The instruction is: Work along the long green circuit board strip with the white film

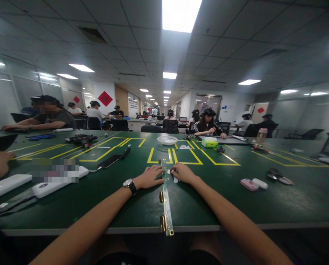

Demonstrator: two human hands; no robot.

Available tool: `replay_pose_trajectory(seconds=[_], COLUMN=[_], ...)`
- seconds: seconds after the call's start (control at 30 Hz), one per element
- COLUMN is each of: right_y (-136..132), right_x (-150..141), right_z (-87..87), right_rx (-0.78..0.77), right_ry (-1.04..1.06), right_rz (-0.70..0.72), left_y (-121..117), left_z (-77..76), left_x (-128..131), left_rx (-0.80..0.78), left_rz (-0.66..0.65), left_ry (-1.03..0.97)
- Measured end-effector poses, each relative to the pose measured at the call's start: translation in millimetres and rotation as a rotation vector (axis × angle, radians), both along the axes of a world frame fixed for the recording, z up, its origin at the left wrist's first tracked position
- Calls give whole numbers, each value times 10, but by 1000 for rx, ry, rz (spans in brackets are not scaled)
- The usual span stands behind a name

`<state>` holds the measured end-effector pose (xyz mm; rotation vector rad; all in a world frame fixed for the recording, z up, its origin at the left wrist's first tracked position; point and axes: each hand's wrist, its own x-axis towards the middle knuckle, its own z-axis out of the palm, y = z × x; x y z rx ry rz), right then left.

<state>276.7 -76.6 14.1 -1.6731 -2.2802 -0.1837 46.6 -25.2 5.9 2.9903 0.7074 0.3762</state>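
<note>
A long narrow green circuit strip (166,200) with gold connectors lies on the green table (208,198), running from the front edge away from me. My left hand (150,177), with a wristwatch on its wrist, rests at the strip's far end with fingers curled against it. My right hand (183,172) sits on the other side of that end, fingers pinched near a small white piece (175,180).
A phone (109,161) and white power banks (56,182) lie to the left. A clear dish (167,140), a green box (209,142) and a pink bottle (261,136) stand farther back. Pink and white small cases (253,184) lie right. Other people sit around the table.
</note>
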Motion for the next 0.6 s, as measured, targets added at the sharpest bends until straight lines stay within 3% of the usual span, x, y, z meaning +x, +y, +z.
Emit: replay_pose_trajectory(seconds=[0.27, 0.6], right_y=[40, 166], right_x=[2, 89], right_z=[-41, -121], right_rx=[14, 43], right_ry=[3, 63], right_rz=[9, 159], left_y=[63, 80], left_z=[-59, -62], left_x=[20, 27], left_rx=[-81, -104], left_rz=[7, 18], left_ry=[70, 96])
